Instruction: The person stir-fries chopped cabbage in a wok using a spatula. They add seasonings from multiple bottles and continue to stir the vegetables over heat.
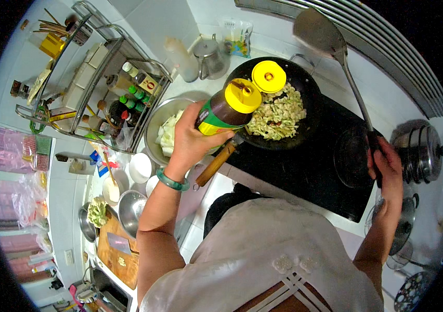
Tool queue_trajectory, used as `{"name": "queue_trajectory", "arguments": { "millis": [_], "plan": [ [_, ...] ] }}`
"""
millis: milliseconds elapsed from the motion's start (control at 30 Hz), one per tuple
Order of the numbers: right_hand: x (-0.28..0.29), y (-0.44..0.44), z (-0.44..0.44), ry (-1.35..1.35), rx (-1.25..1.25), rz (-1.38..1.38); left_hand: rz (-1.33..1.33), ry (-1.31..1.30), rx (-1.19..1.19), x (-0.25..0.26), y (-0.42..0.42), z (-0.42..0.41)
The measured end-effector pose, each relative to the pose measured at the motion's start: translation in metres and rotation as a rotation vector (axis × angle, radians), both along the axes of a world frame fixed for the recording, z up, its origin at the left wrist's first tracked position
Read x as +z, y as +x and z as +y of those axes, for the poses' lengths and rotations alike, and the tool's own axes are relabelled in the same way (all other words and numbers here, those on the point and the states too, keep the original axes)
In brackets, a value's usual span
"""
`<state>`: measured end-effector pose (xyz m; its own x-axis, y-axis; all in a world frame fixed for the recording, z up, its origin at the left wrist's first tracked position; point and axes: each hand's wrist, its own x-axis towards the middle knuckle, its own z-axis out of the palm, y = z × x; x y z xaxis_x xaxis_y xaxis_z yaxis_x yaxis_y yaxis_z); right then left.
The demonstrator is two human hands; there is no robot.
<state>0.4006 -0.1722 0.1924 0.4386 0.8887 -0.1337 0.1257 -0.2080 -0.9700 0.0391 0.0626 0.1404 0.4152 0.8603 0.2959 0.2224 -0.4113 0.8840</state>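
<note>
My left hand (196,134) grips a dark sauce bottle (223,105) with a green and yellow label. Its yellow flip cap (269,77) is open, and the bottle is held up near the left side of a black wok (313,113). Chopped pale food (282,115), with small dark red bits in it, lies in the wok. My right hand (387,163) holds a metal wok spatula (321,35) by its dark handle, blade raised beyond the wok's far right side. The wok's wooden handle (216,164) points towards me, below my left hand.
Left of the wok, a metal bowl (152,134) holds pale cut vegetable. A rack (106,78) of bottles stands farther left. A cleaver (119,243) lies on a wooden cutting board (108,261) beside cauliflower (97,211). Stacked metal pots (420,152) stand right of the black cooktop (303,171).
</note>
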Motion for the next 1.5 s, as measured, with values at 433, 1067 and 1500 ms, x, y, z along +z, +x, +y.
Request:
{"name": "queue_trajectory", "arguments": {
  "millis": [433, 1067, 1500],
  "plan": [
    [0.009, -0.074, -0.002, -0.087, 0.158, 0.028, 0.225, 0.459, 0.038, -0.003, 0.013, 0.019],
    [0.011, 0.027, 0.024, -0.096, 0.358, -0.077, 0.316, 0.106, -0.629, 0.038, 0.000, 0.044],
    [-0.006, 0.029, 0.048, -0.179, 0.500, 0.019, 0.177, -0.308, -0.725, 0.045, 0.003, 0.037]
  ]
}}
